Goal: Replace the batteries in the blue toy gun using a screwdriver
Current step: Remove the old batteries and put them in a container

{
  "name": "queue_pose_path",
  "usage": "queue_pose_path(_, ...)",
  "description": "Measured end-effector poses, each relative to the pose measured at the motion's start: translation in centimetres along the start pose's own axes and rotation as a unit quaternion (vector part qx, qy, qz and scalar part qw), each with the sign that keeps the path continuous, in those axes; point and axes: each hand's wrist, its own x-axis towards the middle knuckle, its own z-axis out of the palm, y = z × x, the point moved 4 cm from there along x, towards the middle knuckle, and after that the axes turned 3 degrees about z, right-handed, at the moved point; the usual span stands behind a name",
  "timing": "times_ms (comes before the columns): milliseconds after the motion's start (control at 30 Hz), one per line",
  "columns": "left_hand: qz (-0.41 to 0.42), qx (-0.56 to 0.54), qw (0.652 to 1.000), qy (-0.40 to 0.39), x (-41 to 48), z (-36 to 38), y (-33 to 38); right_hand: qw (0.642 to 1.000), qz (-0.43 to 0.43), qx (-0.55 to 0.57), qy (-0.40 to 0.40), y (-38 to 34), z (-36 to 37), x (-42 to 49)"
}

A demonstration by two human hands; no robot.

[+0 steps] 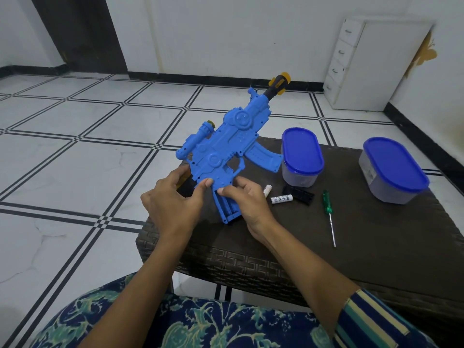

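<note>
The blue toy gun (226, 144) is held tilted above the dark wicker table (376, 247), its yellow and black muzzle pointing up and away. My left hand (173, 204) grips its rear end, thumb on the blue body. My right hand (248, 199) holds the grip, fingertips on the body just above it. Two white batteries (281, 198) lie on the table right of my right hand. A black cover piece (298, 194) lies beside them. A green-handled screwdriver (329, 216) lies further right, its tip pointing toward me.
Two clear plastic tubs with blue lids stand on the table, one (301, 156) behind the batteries and one (394, 169) at the far right. A white drawer unit (356, 64) stands against the back wall. The floor is white tile with black lines.
</note>
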Motion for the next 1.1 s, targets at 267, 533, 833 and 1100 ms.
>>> queue_pose_path(267,0.018,-0.003,1.000,0.004,0.08,-0.05,0.27,1.000,-0.004,0.004,-0.008,-0.07,-0.33,0.17)
queue_pose_path(533,0.020,0.003,1.000,0.005,0.07,0.00,0.24,1.000,0.002,-0.010,-0.002,-0.13,-0.11,0.16)
queue_pose_path(833,0.008,0.017,1.000,0.003,-0.09,0.00,-0.08,1.000,0.004,-0.008,0.006,-0.21,0.29,-0.04)
queue_pose_path(1100,0.008,0.019,1.000,0.003,-0.11,-0.03,-0.08,1.000,0.003,0.000,0.009,-0.13,0.22,-0.07)
